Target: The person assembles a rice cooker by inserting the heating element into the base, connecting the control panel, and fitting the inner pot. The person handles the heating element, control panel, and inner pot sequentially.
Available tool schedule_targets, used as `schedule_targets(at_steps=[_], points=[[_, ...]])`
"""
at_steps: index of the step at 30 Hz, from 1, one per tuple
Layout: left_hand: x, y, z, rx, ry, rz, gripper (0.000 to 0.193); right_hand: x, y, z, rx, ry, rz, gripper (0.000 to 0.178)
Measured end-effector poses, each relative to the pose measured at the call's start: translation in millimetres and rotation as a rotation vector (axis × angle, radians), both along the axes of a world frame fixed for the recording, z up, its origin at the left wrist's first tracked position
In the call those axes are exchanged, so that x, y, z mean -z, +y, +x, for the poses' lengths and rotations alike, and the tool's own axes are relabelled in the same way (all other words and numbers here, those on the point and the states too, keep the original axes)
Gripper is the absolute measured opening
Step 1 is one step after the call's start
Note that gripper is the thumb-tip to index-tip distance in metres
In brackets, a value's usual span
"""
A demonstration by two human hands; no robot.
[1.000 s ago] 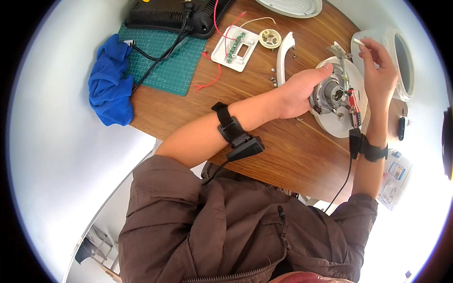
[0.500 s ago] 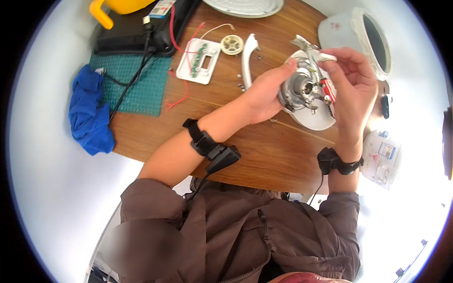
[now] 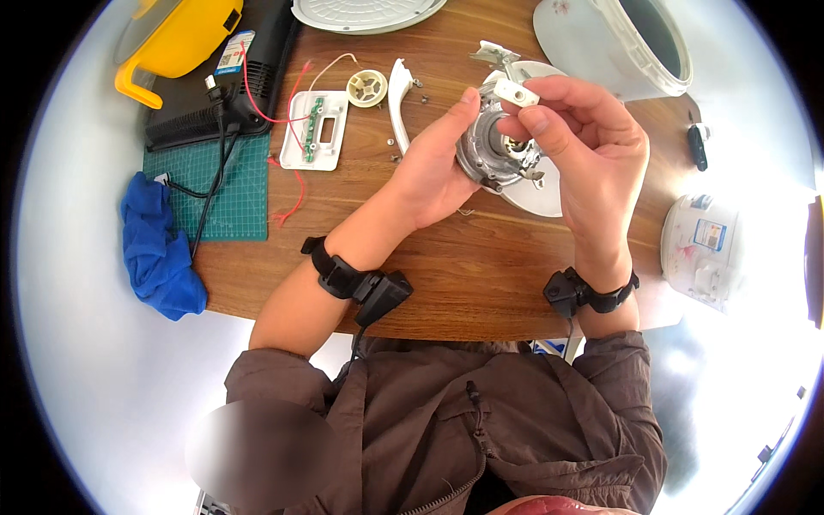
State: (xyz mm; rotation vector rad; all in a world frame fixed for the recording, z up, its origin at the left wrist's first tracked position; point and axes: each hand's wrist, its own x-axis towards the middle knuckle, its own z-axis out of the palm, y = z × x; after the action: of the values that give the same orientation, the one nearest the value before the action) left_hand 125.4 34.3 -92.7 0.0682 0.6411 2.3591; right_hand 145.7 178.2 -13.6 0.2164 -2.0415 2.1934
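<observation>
My left hand [image 3: 438, 163] grips the left rim of a round silver metal assembly [image 3: 481, 150], which looks like an appliance heating base with brackets and a central opening. Its thumb is raised along the rim. Between the thumb and fingertips of my right hand [image 3: 592, 142] is a small white block [image 3: 516, 93] with a hole in it, held just above the assembly. The right fingers cover part of the assembly's right side. Beneath both hands lies a round white disc [image 3: 545, 196], partly hidden.
Left of my hands lie a curved white handle [image 3: 398, 103], a cream wheel-shaped part [image 3: 366, 88], screws, and a white panel [image 3: 335, 129] with a green circuit board and red wires. A blue cloth [image 3: 159, 245] is far left; a white pot [image 3: 592, 39] stands back right.
My right hand has moved left across the metal assembly, bringing the white block over it. The red part seen beside that hand is now hidden. The whole view has shifted.
</observation>
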Motion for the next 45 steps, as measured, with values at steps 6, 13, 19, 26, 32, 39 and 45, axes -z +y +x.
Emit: schedule_targets(at_steps=[6,13,19,26,32,39,45], points=[[1,0,-1,0.003,-0.019,0.004,0.05,1,2,2,-0.011,0.004,0.049,0.021],[1,2,-1,0.014,-0.034,-0.022,0.054,2,9,0,0.071,0.024,0.113,0.024],[5,2,-2,0.023,-0.042,-0.003,0.056,5,15,-2,0.113,0.0,0.139,0.022],[2,2,-2,0.029,-0.049,0.018,0.061,2,29,-5,0.117,0.012,0.11,0.022],[2,2,-4,0.015,-0.099,0.044,0.063,5,48,-10,0.238,0.069,0.181,0.021],[6,0,-5,0.02,-0.129,0.126,0.064,8,57,-11,0.277,0.114,0.294,0.023],[15,-2,-7,0.053,-0.167,0.276,0.064,6,58,-12,0.268,0.095,0.246,0.022]])
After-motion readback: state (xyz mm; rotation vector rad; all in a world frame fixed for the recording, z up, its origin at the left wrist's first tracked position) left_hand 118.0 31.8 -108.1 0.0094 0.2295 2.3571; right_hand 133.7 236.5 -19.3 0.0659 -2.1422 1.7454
